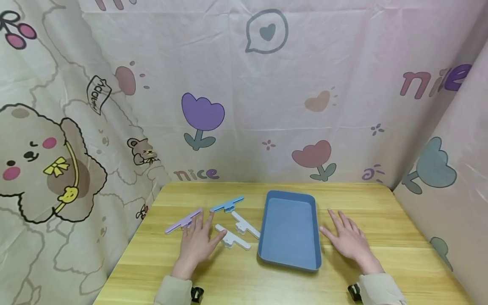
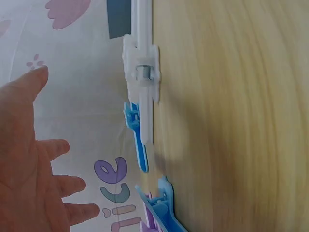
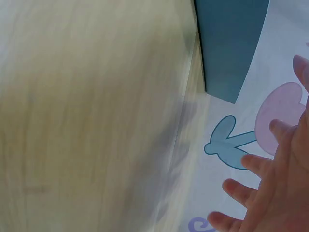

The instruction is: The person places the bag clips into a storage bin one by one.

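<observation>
From how things lie, I think the work is only at its start. No clip is in a hand, and no clip shows in the blue tray (image 1: 291, 228), so all the handling of the clips seems left to do.

The clips lie on the tabletop (image 1: 225, 284), to the left of the tray. The purple clip (image 1: 179, 223) is the one farthest left. The blue clip (image 1: 228, 206) is at the back. The near white clip (image 1: 234, 239) is in front, and the far white clip (image 1: 245, 225) has one end right by the tray's side. I can't tell if that end touches it. The left wrist view also shows a light blue clip (image 2: 165, 215) by the purple one. I think the left hand (image 1: 199, 242) hides it in the head view.

The left hand has its fingers spread wide and straight, and it holds nothing. From the head it looks as if the thumb is on the near white clip, but the wrist view shows the hand apart from it.

The right hand (image 1: 348, 241) is spread out too, with nothing in it. It is just beside the tray's right side, and the right wrist view shows a gap between the thumb and the tray.
</observation>
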The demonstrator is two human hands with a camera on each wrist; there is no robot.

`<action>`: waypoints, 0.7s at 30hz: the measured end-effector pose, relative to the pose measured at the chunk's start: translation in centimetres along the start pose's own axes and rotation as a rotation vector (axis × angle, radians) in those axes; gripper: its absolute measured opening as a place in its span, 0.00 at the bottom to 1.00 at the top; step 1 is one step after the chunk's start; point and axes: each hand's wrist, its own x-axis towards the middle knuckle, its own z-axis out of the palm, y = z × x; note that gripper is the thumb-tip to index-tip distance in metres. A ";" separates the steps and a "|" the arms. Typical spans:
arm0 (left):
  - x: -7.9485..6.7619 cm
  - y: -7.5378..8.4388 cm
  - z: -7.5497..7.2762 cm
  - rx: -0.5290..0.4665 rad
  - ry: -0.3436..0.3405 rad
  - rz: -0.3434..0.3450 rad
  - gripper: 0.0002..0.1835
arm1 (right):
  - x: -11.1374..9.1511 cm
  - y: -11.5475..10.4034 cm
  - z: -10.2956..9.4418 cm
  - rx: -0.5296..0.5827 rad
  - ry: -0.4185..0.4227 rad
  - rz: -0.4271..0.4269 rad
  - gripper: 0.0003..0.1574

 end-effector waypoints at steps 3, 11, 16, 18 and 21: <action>-0.3 0.4 -0.3 -0.021 0.002 0.001 0.49 | 0.1 -0.3 0.0 0.041 -0.002 -0.008 0.49; -1.3 1.8 -0.9 -0.055 0.010 0.008 0.51 | 0.4 -0.7 0.4 0.165 0.015 -0.073 0.46; -1.9 2.7 -0.8 -0.085 0.016 0.008 0.52 | 1.0 -0.8 0.8 0.280 -0.025 -0.080 0.47; -2.1 3.0 -0.7 -0.100 0.016 0.007 0.52 | 1.3 -0.9 0.9 0.337 -0.041 -0.079 0.48; -2.4 3.6 -0.5 -0.124 0.009 0.000 0.53 | 1.7 -1.0 1.1 0.398 -0.060 -0.066 0.49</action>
